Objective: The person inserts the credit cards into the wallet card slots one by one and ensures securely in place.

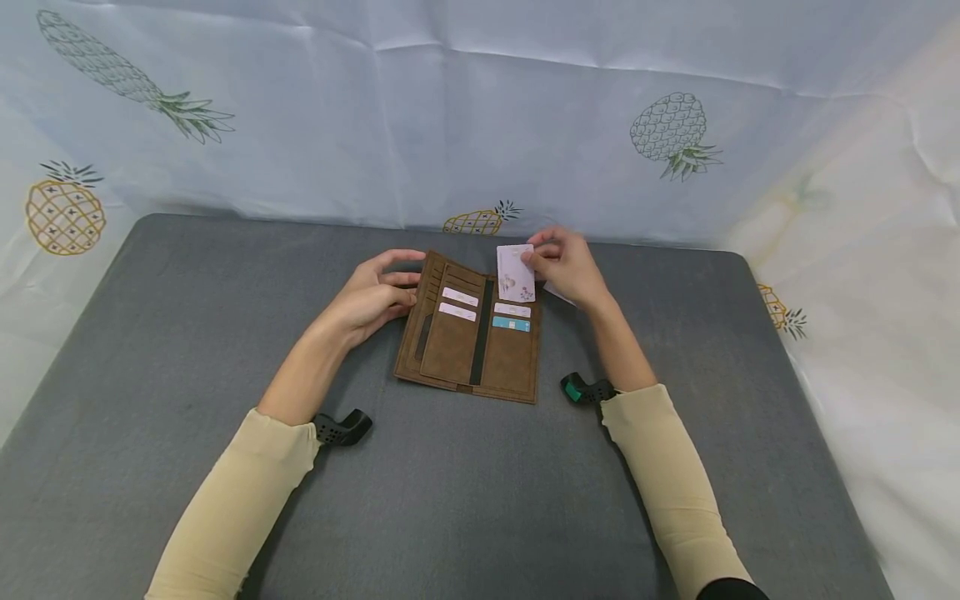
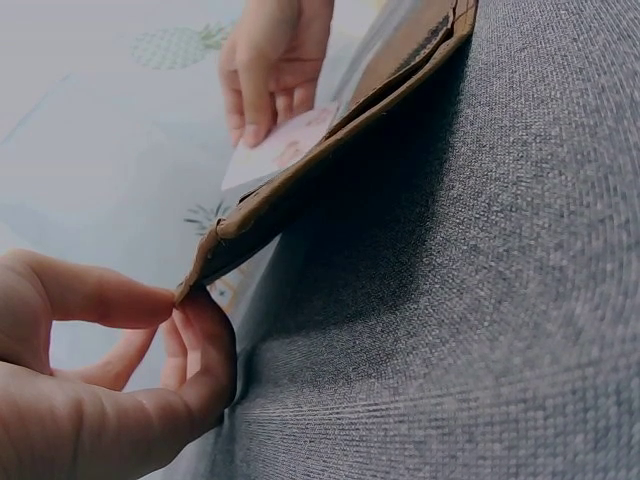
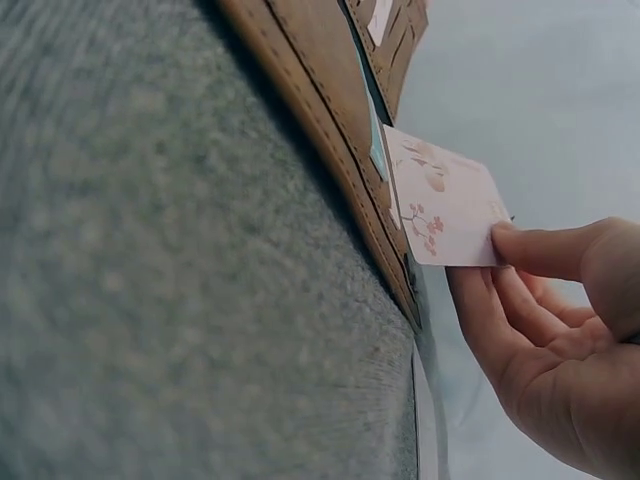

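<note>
A brown wallet [image 1: 450, 350] lies unfolded on the grey table, its left side tipped up. My left hand [image 1: 367, 300] pinches the wallet's left edge between thumb and fingers; the left wrist view shows that grip on the wallet's edge [image 2: 260, 215]. With thumb and fingers my right hand [image 1: 566, 267] holds a pale pink card [image 1: 515, 273] printed with flowers over the top of the wallet's right half. In the right wrist view the card [image 3: 445, 200] is close to the pockets; whether its lower edge is inside one I cannot tell.
Pink cards [image 1: 459, 312] show in the left-half slots. A blue card [image 1: 512, 323] sits in a right-half slot, below another pink one. Partly under my right hand, a white card [image 1: 558, 293] lies on the table. Behind hangs a pineapple-print cloth [image 1: 420, 125].
</note>
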`<move>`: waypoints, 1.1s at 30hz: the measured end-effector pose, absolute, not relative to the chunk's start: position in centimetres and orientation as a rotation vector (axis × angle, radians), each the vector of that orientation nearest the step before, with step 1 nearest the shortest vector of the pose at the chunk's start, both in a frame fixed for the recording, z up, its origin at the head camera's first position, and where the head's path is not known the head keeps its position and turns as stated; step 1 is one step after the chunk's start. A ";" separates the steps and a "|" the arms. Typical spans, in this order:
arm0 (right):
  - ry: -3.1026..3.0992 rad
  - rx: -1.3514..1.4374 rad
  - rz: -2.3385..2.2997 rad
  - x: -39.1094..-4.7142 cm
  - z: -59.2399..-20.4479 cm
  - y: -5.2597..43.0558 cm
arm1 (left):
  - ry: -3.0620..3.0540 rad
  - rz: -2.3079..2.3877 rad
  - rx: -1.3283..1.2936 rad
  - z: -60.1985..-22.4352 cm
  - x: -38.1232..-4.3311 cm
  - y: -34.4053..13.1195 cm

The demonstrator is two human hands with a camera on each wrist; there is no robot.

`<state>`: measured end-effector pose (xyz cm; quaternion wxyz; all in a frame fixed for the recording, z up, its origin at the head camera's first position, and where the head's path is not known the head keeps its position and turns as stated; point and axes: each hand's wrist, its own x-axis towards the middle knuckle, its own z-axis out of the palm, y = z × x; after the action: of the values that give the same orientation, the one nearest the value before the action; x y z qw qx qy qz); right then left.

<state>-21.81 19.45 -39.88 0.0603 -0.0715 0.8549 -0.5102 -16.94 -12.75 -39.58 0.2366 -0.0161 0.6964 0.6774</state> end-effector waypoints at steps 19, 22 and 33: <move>2.485 -0.180 -1.369 -21.8 -39.8 20.1 | 1.904 1.864 -0.042 -39.6 -17.0 -12.8; 2.465 -0.180 -1.395 -21.9 -39.9 20.3 | 1.905 1.864 -0.042 -39.6 -17.0 -12.8; 2.532 -0.266 -1.267 -21.7 -40.0 20.9 | 1.902 1.860 -0.050 -39.6 -17.0 -12.8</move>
<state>-21.66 20.90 -40.01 0.1481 -0.0924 0.8805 -0.4407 -17.01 -12.80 -39.58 0.2382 -0.0181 0.6943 0.6789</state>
